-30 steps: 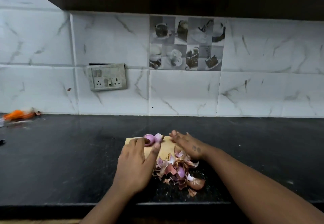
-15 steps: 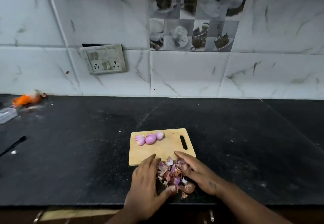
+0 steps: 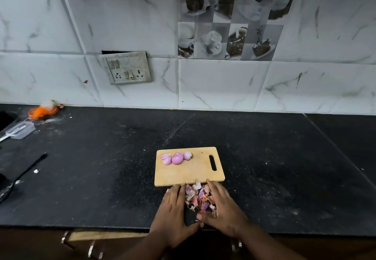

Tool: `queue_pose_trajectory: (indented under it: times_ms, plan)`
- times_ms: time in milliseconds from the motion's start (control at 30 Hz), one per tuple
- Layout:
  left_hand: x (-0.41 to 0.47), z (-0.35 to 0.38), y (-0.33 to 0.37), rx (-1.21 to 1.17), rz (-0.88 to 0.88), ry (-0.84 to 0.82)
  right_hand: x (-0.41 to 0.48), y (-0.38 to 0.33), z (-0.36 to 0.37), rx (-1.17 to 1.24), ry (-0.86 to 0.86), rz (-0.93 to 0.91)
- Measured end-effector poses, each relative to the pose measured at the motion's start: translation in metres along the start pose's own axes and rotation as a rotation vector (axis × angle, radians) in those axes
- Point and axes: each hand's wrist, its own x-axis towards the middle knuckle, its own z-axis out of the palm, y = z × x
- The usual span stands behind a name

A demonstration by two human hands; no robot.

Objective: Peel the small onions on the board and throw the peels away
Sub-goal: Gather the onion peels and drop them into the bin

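A wooden cutting board (image 3: 189, 170) lies flat on the black countertop (image 3: 284, 158), its handle slot at the right end. Near its far left corner sits a row of peeled small onions (image 3: 177, 158), at least 3, touching one another; the leftmost pieces are too small to count surely. The pile of onion peels (image 3: 200, 197) lies off the board, on the counter between the board's near edge and the counter's front edge (image 3: 81, 226), with 1 pale peel lapping onto the board. The left hand (image 3: 173, 213) and the right hand (image 3: 223, 208) flank the pile with straight fingers pressed against its sides, clenching nothing; their fingertips reach the board's near edge, and the thumbs meet at the pile's near side.

Dark counter spreads wide to the right of the board and behind it to the tiled wall (image 3: 223, 84). Well apart at the left are a clear plastic container (image 3: 20, 130), a blurred orange object (image 3: 41, 111) and a black utensil (image 3: 28, 168) cut off by the frame. The pile's underside is hidden. Drawer handles (image 3: 91, 248) below the edge are dim.
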Motion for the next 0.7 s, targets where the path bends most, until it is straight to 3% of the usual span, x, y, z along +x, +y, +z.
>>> queue_pose_trajectory:
  times_ms: [400, 567, 700]
  plan:
    - [0.037, -0.011, -0.01, -0.031, 0.094, -0.097, 0.04, -0.014, 0.011, -0.064, 0.051, -0.02]
    - [0.035, -0.023, -0.021, -0.137, 0.073, -0.182, 0.033, -0.014, -0.021, 0.274, -0.023, -0.005]
    - [0.038, -0.047, -0.03, 0.063, 0.068, -0.194, 0.035, -0.007, -0.075, 0.03, -0.223, -0.03]
